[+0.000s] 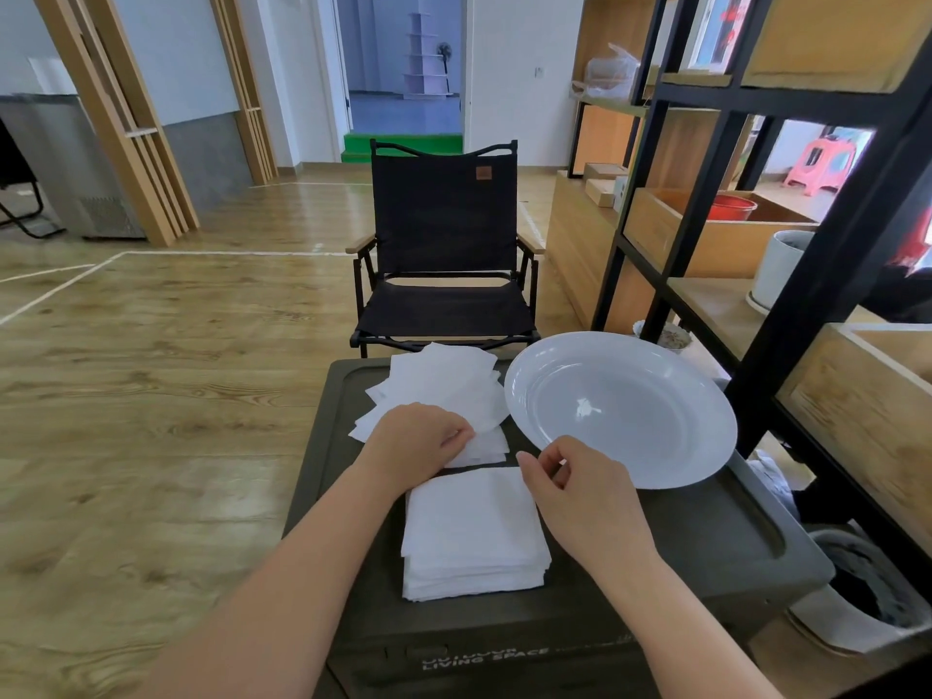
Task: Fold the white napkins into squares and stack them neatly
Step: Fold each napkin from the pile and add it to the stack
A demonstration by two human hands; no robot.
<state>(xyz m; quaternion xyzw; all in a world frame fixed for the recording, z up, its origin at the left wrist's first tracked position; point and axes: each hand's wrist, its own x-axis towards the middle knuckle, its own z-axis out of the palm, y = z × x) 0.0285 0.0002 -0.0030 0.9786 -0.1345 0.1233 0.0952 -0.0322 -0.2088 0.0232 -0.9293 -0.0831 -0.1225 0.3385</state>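
**A:** Nearest us, the folded napkin stack point(474, 532) is sitting on the dark storage box point(706, 537). The right hand point(580, 489) is hovering at its far right corner, fingers loosely curled, holding nothing as far as I can tell.

**B:** And the left hand point(418, 443) is pinching a sheet from the loose napkin pile point(444, 391) just beyond. The white plate point(625, 406) is overhanging the box's right edge; I reckon a bumped rim could tip it off.
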